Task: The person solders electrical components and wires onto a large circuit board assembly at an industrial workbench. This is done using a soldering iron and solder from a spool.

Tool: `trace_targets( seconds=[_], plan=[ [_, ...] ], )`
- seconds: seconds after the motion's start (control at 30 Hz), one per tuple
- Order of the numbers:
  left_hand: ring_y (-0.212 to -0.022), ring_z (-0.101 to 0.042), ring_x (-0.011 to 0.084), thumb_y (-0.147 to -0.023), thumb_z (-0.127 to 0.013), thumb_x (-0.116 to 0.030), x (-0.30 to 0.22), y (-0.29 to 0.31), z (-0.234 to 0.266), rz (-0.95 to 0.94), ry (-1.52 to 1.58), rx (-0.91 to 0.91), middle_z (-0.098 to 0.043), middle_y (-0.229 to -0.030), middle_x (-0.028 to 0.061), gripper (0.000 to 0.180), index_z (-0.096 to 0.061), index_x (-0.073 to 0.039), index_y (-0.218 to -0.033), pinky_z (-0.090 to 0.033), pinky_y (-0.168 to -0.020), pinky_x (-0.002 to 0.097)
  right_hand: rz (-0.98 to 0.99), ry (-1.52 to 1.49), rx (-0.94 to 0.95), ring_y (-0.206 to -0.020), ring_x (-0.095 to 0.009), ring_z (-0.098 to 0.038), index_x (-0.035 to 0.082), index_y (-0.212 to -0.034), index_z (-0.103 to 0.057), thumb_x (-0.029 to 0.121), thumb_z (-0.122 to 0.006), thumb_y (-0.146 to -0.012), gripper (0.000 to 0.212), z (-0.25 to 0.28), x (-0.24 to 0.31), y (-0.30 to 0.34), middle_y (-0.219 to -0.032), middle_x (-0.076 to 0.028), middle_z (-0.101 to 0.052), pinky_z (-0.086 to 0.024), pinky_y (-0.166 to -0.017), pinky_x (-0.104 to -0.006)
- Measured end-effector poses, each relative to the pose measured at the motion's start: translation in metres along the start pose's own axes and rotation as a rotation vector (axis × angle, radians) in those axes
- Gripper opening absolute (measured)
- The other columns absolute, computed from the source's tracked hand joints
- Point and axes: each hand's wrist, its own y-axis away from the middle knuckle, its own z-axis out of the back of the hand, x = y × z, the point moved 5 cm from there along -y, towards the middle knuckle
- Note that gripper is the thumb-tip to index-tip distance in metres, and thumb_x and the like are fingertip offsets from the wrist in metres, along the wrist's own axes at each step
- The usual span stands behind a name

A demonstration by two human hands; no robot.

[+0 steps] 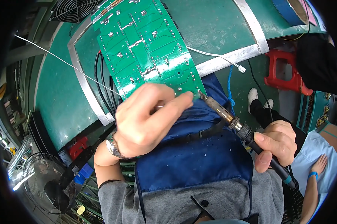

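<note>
Hands: apart from each other; the left hand (148,115) has finger and thumb drawn together on a thin pale wire (69,65), and the right hand (278,143) is clamped round the black handle of a soldering iron (228,117).
Board: a green circuit board (146,56) fills the upper centre of the frame, solder side showing, its lower right corner near both the left fingertips and the iron's tip; whether that tip touches it, I cannot tell.
Underneath: a green counter (217,24) with grey metal edging.
In the way: the left hand hides part of the board's lower end; black cables (101,84) bunch beside the board's left edge; a white cable (213,55) runs from its right side across the edging, plug hanging beyond.
Clothing: a navy apron (194,162), centre bottom; a metal-banded watch (112,145) on the left wrist.
Right side: a blue coiled cord (230,87), a red stool (282,71), a blue roll (289,13) in the upper corner, and a co-worker's hand (319,163) at lower right, blue band at the wrist.
Left side: a round black grille (77,9) at upper left, a caged fan (49,183) at lower left.
Writing: any print on board or handle is too small to read.
</note>
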Motion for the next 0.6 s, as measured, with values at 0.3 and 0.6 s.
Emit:
trace_targets(
  seconds=[0.3, 0.6],
  plan=[
    [-0.058, -0.053, 0.0147, -0.063, -0.080, -0.003, 0.022, 0.004, 0.007, -0.100, -0.014, -0.178, -0.053, -0.074, 0.0014, 0.028, -0.073, -0.010, -0.089, -0.041, -0.048, 0.0275, -0.093, 0.111, -0.153, -0.044, -0.013, -0.049, -0.003, -0.090, -0.063, 0.020, -0.052, -0.090, 0.026, 0.033, -0.011, -0.001, -0.057, -0.005, -0.053, -0.039, -0.043, -0.0260],
    [-0.056, -0.054, 0.0153, -0.063, -0.081, -0.002, 0.022, 0.000, -0.006, -0.050, 0.090, -0.226, -0.052, -0.074, 0.0026, 0.031, -0.073, -0.008, -0.092, -0.042, -0.046, 0.0276, -0.278, 0.549, -0.672, -0.065, -0.004, -0.053, -0.001, -0.111, -0.065, 0.013, -0.058, -0.093, 0.024, 0.088, -0.106, -0.044, -0.083, -0.006, -0.066, -0.044, -0.059, -0.0174]
  ],
)
